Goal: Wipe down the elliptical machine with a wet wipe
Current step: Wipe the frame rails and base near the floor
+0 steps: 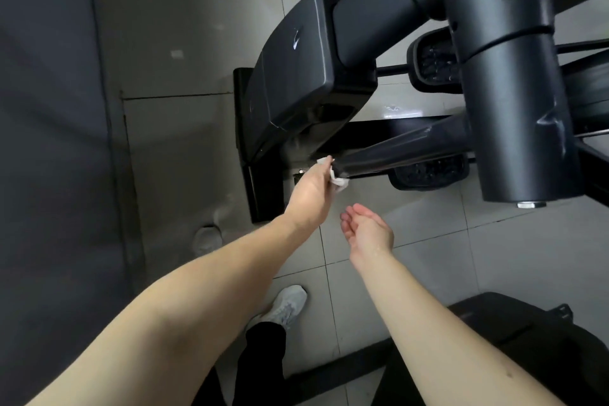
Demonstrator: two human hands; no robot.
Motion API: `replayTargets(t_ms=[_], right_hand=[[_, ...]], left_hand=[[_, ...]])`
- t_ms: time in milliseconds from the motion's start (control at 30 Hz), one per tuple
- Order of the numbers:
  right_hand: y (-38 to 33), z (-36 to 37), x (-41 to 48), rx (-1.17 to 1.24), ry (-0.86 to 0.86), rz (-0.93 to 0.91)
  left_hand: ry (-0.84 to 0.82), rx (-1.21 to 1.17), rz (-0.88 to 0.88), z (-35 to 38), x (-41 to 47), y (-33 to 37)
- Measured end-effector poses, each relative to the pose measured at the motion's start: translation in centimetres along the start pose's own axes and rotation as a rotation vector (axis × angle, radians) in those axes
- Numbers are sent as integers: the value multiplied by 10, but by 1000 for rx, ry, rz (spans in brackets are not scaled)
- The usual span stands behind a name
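Observation:
The black elliptical machine (306,76) fills the upper middle and right, seen from above. A thick upright post (514,92) stands close at the right, streaked with wet marks. A slanted black bar (402,148) runs down-left to its lower end. My left hand (313,191) is closed on a white wet wipe (436,182) and presses it around that lower end of the bar. My right hand (367,229) hovers just below and to the right, palm up, fingers loosely curled, holding nothing. Two black foot pedals (431,171) lie behind the bar.
Grey floor tiles (184,69) surround the machine. A dark mat or wall (49,142) covers the left side. My white shoe (283,306) and black trouser leg stand on the tiles below. Another black piece of equipment (527,333) sits at the lower right.

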State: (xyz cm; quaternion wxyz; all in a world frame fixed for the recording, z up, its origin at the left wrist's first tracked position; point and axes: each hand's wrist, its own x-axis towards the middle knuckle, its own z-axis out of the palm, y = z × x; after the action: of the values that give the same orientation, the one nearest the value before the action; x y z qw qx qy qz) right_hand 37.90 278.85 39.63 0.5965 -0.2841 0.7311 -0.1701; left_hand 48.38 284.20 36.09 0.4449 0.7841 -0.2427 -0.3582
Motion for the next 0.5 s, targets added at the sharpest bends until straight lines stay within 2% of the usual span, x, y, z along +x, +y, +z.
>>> replayTargets(t_ms=[67,133,267,500], right_hand=[[5,1,6,-10,7,9],[10,5,16,-7,8,16],[22,15,40,-18,-9,26],[33,20,70,-88,-18,3]], left_hand=[[83,7,108,6,-10,-2],[71,0,106,9,-3,-15],[-46,70,-69,23,33,-62],[-29,-164,-332,59,62,-102]])
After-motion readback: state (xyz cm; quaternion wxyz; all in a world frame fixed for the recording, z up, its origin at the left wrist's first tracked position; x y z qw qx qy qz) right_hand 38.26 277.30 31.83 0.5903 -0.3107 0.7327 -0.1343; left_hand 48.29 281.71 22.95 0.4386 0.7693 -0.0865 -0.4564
